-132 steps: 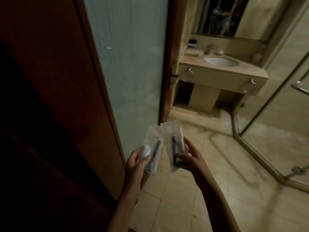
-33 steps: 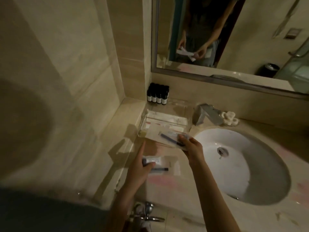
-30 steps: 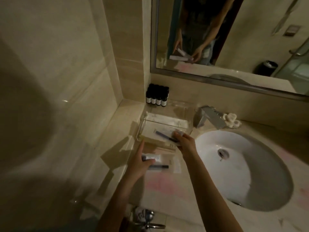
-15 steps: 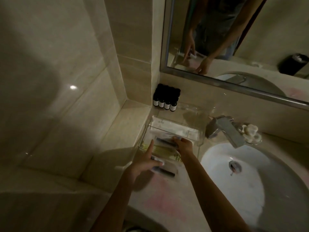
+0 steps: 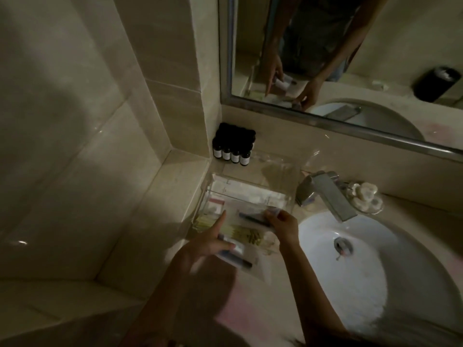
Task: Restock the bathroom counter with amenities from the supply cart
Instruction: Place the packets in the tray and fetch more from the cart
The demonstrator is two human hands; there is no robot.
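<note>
Over the tray (image 5: 203, 197), right hand (image 5: 283, 225) holds far packet (image 5: 250, 216), left hand (image 5: 208, 242) near packet (image 5: 239, 259).

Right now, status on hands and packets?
Left hand holds first packet over counter. Right hand pinches second packet inside clear tray. Nothing blocking.

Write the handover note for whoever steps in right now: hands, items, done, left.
Left hand: holds one sealed packet just in front of the clear tray.
Right hand: holds the other packet in the tray, over its contents, not yet let go.
Done: both packets are at the counter.
Left: release the right one, then likely lay the left one in too.
</note>
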